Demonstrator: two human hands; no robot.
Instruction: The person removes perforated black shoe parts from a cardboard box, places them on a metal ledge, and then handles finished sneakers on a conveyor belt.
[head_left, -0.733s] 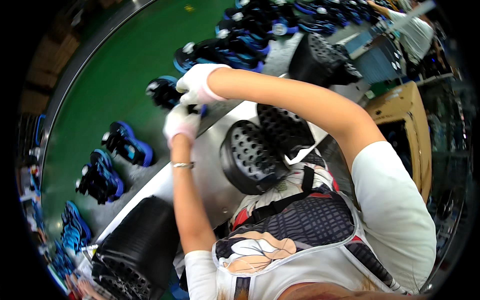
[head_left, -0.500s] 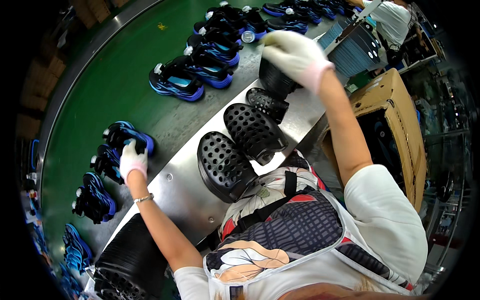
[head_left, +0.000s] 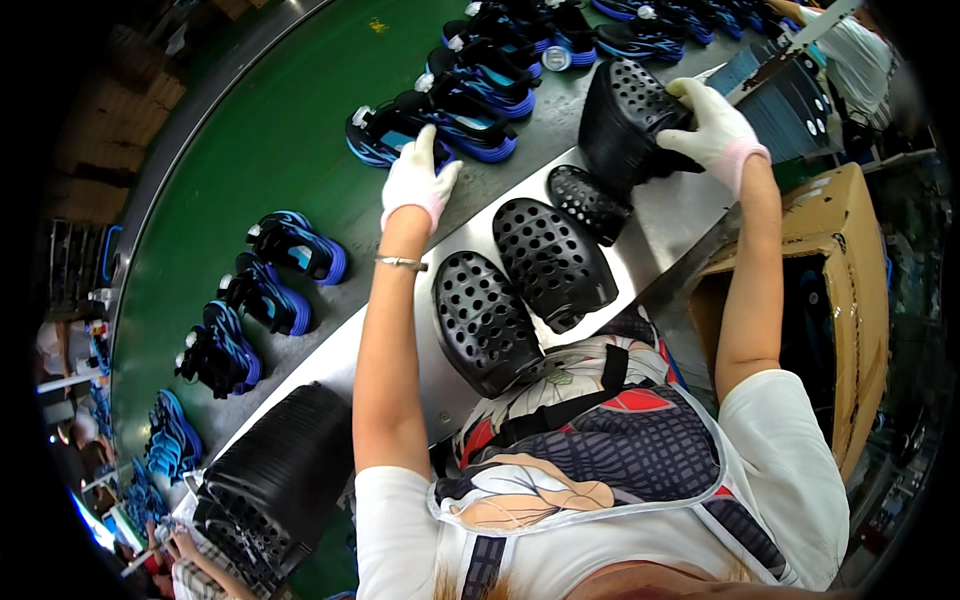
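Observation:
My left hand (head_left: 418,182), in a white glove with a pink cuff, is over the near edge of the green belt. Its fingers are stretched out and apart, at the heel side of a black and blue sneaker (head_left: 385,137); whether they touch it I cannot tell. My right hand (head_left: 715,130), gloved alike, has thumb and fingers around the edge of a stack of black perforated shoe-shaped shells (head_left: 628,118). Two large single shells (head_left: 485,325) lie side by side on the metal ledge before me, with a smaller perforated shell (head_left: 590,203) beyond them.
Several sneakers (head_left: 285,298) stand in a row on the green belt (head_left: 300,150) at left, more at the far end. Another stack of black shells (head_left: 290,450) sits at the lower left. A cardboard box (head_left: 850,300) stands at right. A co-worker's white sleeve (head_left: 845,55) shows at the far right.
My left hand has left a sneaker in the left row and moved right and away to another sneaker. My right hand has come down onto the stack of black shells. The view has shifted slightly.

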